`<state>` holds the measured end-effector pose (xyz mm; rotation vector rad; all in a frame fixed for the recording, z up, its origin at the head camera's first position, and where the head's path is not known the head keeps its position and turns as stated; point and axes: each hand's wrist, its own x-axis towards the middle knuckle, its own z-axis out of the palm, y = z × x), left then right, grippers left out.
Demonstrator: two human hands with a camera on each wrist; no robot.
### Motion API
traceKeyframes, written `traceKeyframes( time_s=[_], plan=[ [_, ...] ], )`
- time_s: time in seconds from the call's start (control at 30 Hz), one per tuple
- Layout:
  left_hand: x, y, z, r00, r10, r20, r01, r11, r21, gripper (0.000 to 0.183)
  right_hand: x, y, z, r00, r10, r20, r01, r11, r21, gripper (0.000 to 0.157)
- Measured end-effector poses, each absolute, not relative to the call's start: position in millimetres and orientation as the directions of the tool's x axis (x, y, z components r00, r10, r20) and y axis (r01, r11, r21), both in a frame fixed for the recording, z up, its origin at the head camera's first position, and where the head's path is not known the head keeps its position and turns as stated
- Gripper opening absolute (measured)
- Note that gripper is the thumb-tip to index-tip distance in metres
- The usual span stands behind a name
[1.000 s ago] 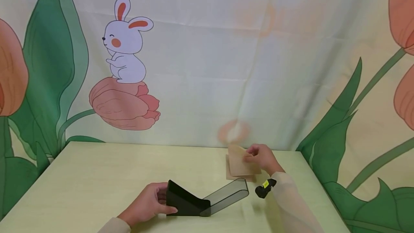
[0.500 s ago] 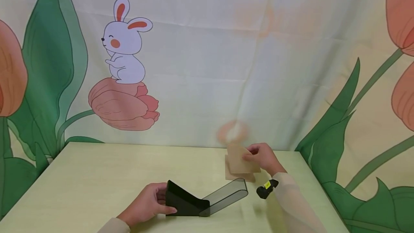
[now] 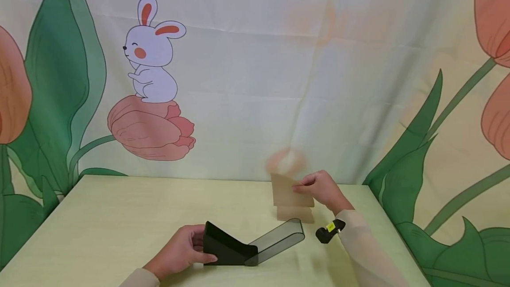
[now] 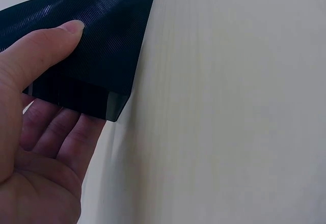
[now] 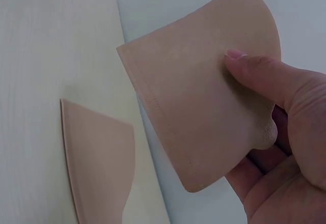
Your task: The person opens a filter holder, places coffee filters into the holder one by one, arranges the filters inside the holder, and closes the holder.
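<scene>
My left hand (image 3: 181,251) grips a black filter holder (image 3: 227,249) at its tall left end. In the left wrist view the thumb lies across its ribbed side (image 4: 97,46), with fingers underneath its end. Its smoky see-through lid (image 3: 279,240) stands swung out to the right. Farther back, my right hand (image 3: 320,189) pinches a brown paper coffee filter (image 3: 288,191), thumb in front and fingers behind. A crimped seam runs along that filter's (image 5: 198,86) edge, and one corner near the fingers is bent. Below it, a second brown filter (image 5: 102,158) lies on the table.
The pale table (image 3: 131,216) ends at a cloth backdrop (image 3: 239,101) printed with a rabbit and tulips. A small black device with a yellow label (image 3: 330,231) sits at my right wrist.
My right hand has raised the coffee filter and shifted it slightly left, showing more of the one beneath. The left hand and the holder stay in place.
</scene>
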<state>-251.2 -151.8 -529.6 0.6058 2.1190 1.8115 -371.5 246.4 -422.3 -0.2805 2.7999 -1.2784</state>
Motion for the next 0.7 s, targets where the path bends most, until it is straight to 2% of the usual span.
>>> traceKeyframes(
  time_s=[0.7],
  plan=[
    [-252,-152,-529,-0.871,0.489,0.054,0.131,0.125,0.983,0.049,-328,212,-380,-0.945,-0.314,0.094,-0.26,0.542,-0.799,0.016]
  ],
)
